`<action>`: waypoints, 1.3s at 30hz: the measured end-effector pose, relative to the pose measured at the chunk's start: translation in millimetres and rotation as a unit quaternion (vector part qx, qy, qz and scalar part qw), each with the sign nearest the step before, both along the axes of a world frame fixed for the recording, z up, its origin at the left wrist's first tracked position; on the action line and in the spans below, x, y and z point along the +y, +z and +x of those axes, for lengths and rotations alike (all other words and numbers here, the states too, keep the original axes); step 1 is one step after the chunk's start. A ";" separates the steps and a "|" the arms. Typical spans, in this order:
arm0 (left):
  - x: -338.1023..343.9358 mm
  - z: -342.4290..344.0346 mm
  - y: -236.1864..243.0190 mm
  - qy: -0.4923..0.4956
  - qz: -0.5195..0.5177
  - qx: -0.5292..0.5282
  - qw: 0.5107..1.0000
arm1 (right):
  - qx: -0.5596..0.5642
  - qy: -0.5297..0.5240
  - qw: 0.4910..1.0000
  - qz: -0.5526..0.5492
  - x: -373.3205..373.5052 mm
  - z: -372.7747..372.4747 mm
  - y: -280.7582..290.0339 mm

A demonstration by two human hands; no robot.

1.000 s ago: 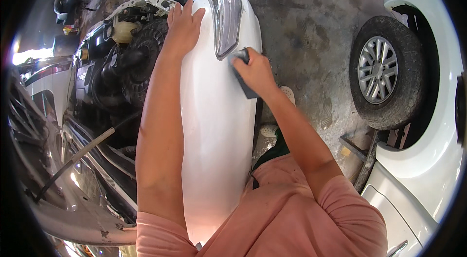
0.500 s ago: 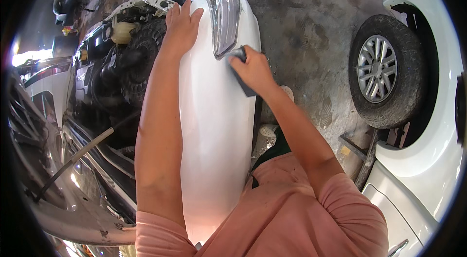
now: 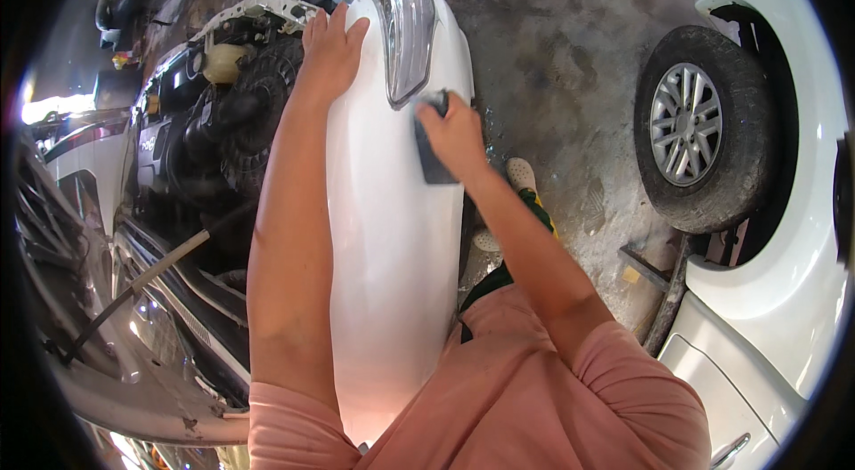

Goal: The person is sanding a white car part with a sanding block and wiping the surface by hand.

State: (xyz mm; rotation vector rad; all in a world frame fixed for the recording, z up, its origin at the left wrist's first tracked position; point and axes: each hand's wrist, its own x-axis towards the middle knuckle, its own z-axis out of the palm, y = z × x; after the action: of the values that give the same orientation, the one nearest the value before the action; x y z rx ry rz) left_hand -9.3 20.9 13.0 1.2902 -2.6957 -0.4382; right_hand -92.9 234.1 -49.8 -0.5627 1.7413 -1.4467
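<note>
A white car fender (image 3: 383, 274) runs lengthwise in front of me, with a clear headlight (image 3: 405, 34) at its far end. My left hand (image 3: 331, 50) lies flat on the fender's far inner edge, beside the headlight, fingers spread. My right hand (image 3: 452, 133) is closed around a dark grey sheet that looks like sandpaper (image 3: 435, 169). That sheet lies against the fender just below the headlight's pointed corner. Its upper end is bunched in my grip, and my fingers partly hide it.
An open engine bay (image 3: 240, 105) with a pale reservoir (image 3: 224, 63) is on the left, a prop rod (image 3: 147, 279) nearby. To the right stands another white vehicle (image 3: 793, 292) with a wheel (image 3: 695, 127). Stained concrete floor (image 3: 543, 52) lies between.
My right hand has shifted slightly left and down with the dark sheet, which now hangs straighter and farther onto the fender. My left hand keeps its place. A shoe shows more below my right arm.
</note>
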 end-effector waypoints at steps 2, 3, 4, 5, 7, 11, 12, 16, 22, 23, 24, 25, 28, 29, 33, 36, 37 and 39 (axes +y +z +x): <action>-3.5 1.7 -4.2 -0.003 -0.003 0.003 1.000 | 0.073 0.014 0.997 -0.030 20.9 34.8 12.6; -4.8 3.8 -6.3 -0.009 -0.006 0.006 1.000 | 0.059 0.042 0.996 -0.047 34.2 43.4 32.8; -6.2 6.1 -8.2 -0.015 -0.009 0.010 1.000 | 0.066 0.029 0.996 -0.048 32.3 43.5 27.8; -7.6 8.1 -10.3 -0.016 -0.007 0.006 1.000 | 0.074 0.016 0.996 -0.049 27.3 40.8 17.6; -10.0 5.3 -10.5 -0.021 -0.008 0.002 1.000 | 0.083 -0.007 0.997 0.009 6.0 13.8 1.7; -2.0 -1.8 -0.2 -0.001 0.005 0.017 1.000 | 0.077 0.024 0.997 0.004 13.1 16.7 4.3; -4.0 2.2 -4.4 -0.003 0.003 0.017 1.000 | 0.102 0.044 0.993 -0.023 31.6 39.3 14.4; -1.4 2.8 -3.0 -0.011 0.005 0.007 1.000 | 0.119 0.056 0.991 -0.016 33.7 39.3 14.8; 1.7 -0.2 -0.1 0.007 0.011 0.013 1.000 | 0.112 0.052 0.992 -0.007 28.7 34.6 10.4; -1.1 5.0 -6.0 0.003 0.008 0.013 1.000 | 0.115 0.077 0.989 -0.058 44.4 52.1 21.2; -5.1 4.7 -5.4 -0.006 0.003 0.012 1.000 | 0.124 0.080 0.986 -0.075 50.6 56.7 26.4; -7.0 6.0 -5.6 -0.014 -0.002 0.012 1.000 | 0.126 0.079 0.988 -0.042 46.2 51.2 23.0; -0.6 -2.4 -2.0 -0.005 0.011 0.004 1.000 | 0.097 0.022 0.995 0.032 4.7 2.0 -8.5; -0.4 -6.8 3.5 -0.004 0.006 0.004 1.000 | 0.112 0.033 0.992 0.039 3.3 -3.5 -9.7; 2.9 0.8 -0.6 0.002 -0.004 0.001 1.000 | 0.261 0.012 0.965 -0.039 16.4 23.5 -12.6; -1.1 3.4 -2.8 -0.001 -0.012 -0.004 1.000 | 0.315 0.068 0.947 -0.002 30.7 42.1 3.1; -1.4 3.1 -3.3 -0.002 -0.013 -0.006 1.000 | 0.328 0.082 0.941 -0.003 33.4 40.2 3.2; -2.8 2.5 -4.6 -0.007 -0.011 0.003 1.000 | 0.295 0.073 0.951 -0.054 35.7 42.0 -0.1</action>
State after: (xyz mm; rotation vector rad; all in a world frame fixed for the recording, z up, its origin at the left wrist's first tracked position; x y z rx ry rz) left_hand -6.8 18.0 8.5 1.2623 -2.6979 -0.4120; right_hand -50.8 269.8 -49.9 -1.2572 2.0160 -1.3553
